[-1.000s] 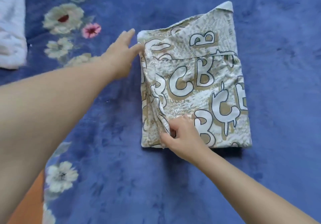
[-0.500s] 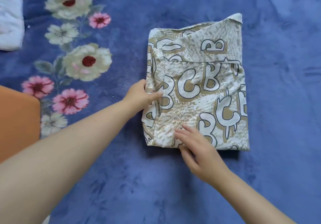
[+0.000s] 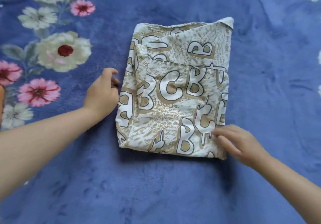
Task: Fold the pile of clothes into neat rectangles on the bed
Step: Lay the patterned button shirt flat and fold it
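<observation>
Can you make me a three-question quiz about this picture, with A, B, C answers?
1. Where is the left hand?
A. at the folded cloth's left edge
B. on top of its middle
C. far away from it

2. What colour is the blanket?
A. green
B. blue
C. black

3. How are the right hand's fingers?
A. in a fist
B. pinching a flower
C. stretched out flat on the cloth

Answers: 1 A, it sits beside that edge. 2 B, blue with flowers. 3 C, straight fingers lie on the near right corner.
</observation>
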Demonstrator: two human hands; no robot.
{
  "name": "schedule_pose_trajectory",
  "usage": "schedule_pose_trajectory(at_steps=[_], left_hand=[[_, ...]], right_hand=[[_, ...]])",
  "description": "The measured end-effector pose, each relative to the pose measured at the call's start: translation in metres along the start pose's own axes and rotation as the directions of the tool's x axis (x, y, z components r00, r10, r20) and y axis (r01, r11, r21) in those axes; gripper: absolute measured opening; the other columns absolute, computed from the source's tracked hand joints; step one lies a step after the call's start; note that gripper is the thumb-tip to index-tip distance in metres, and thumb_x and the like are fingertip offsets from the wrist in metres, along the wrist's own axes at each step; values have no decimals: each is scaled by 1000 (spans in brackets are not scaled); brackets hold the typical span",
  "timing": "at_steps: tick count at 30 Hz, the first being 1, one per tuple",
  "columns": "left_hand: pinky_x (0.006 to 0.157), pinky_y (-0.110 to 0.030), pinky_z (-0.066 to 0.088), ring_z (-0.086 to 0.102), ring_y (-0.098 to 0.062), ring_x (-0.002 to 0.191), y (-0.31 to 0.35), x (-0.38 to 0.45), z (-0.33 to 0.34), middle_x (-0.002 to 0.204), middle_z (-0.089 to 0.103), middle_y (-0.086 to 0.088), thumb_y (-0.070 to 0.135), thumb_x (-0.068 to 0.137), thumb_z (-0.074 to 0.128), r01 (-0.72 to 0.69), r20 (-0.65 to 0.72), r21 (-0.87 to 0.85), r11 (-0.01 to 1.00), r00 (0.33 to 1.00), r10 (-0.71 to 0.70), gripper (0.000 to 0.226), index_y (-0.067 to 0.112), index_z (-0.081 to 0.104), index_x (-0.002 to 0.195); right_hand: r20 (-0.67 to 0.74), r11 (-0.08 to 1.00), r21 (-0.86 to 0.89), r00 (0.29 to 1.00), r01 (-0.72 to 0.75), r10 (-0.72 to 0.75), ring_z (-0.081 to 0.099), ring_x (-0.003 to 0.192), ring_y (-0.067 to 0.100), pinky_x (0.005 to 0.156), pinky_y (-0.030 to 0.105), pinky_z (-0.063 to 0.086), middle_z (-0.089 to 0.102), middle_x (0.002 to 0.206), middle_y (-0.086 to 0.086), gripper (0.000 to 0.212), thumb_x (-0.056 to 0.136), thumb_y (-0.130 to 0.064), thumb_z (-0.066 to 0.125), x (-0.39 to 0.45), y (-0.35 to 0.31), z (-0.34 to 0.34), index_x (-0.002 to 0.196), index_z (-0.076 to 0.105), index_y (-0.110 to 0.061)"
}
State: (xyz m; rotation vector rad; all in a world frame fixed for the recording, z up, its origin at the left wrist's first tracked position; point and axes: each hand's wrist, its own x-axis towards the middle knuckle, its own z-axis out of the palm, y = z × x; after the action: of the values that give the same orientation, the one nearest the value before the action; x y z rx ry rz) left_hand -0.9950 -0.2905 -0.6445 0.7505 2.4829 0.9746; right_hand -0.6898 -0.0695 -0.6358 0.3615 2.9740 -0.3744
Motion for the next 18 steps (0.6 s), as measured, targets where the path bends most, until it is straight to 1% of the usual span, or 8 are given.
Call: schedule_pose_trajectory(at_steps=[1, 3, 4, 6, 9, 13, 16, 18], left_hand=[[88, -43, 42, 56, -37, 100, -7, -1, -4, 111, 57, -19, 6, 75, 33, -224, -41, 187, 956, 971, 235, 49, 4, 43, 123], [101, -47, 33, 41, -37, 123, -30, 4, -7, 133, 43, -16, 3, 78, 30, -610, 110, 502, 613, 748, 655, 57, 15, 36, 133], [109, -45, 23, 28, -30, 135, -37, 7, -8, 146, 31, -9, 0, 80, 28, -687, 217, 581, 436, 647, 731, 65, 23, 29, 141], [115, -43, 4, 6, -20, 144, -34, 12, -3, 156, 8, 0, -7, 86, 19, -716, 318, 645, 269, 571, 757, 72, 31, 13, 147], [115, -43, 0, 0, -17, 145, -18, 19, 11, 155, 15, 3, -5, 95, 16, -811, 439, 580, 76, 390, 809, 64, 31, 14, 147], [115, -41, -1, -5, -11, 144, -20, 33, 26, 155, -7, 14, 4, 89, 29, -910, 515, 402, 103, 318, 796, 50, 32, 38, 130], [113, -36, 3, -2, -10, 144, -16, 29, 36, 147, 36, 6, 7, 82, 31, -911, 496, 346, 225, 381, 781, 48, 30, 43, 123], [111, -35, 7, 19, -18, 138, -10, 23, 41, 130, 57, -5, 11, 81, 33, -893, 487, 318, 320, 443, 753, 44, 30, 46, 119]], right_hand=[[-73, 995, 22, 992, -101, 102, 66, 81, 33, 68, 34, 49, 70, 89, 7, 56, 90, -45, 30, -1, 9, -10, 101, 67, -3], [-173, 958, 52, 942, -284, 288, 65, 75, 35, 60, 40, 51, 68, 84, 17, 47, 81, -29, 34, 2, 26, -20, 107, 59, 0], [-196, 966, -40, 951, -254, 241, 62, 86, 35, 64, 43, 52, 66, 97, 20, 46, 78, -25, 36, 3, 33, -18, 116, 51, -3], [-189, 979, -200, 982, -39, 1, 48, 110, 31, 84, 45, 45, 51, 125, 16, 55, 76, -20, 40, 12, 44, -12, 130, 36, -14], [-172, 925, -321, 948, 202, -267, 36, 126, 27, 105, 40, 24, 35, 140, 6, 53, 86, -4, 25, 40, 45, -8, 136, 29, -21], [-16, 807, -409, 881, 426, -472, 32, 129, 27, 111, 41, 13, 30, 143, 6, 54, 95, -5, 0, 68, 45, -4, 132, 37, -19], [61, 793, -362, 861, 490, -505, 33, 127, 26, 111, 37, 11, 39, 141, 5, 46, 98, -10, 7, 77, 51, 1, 131, 38, -18], [68, 795, -353, 861, 493, -504, 32, 128, 26, 110, 36, 11, 46, 139, 7, 45, 91, -6, 25, 75, 53, 2, 133, 37, -18]])
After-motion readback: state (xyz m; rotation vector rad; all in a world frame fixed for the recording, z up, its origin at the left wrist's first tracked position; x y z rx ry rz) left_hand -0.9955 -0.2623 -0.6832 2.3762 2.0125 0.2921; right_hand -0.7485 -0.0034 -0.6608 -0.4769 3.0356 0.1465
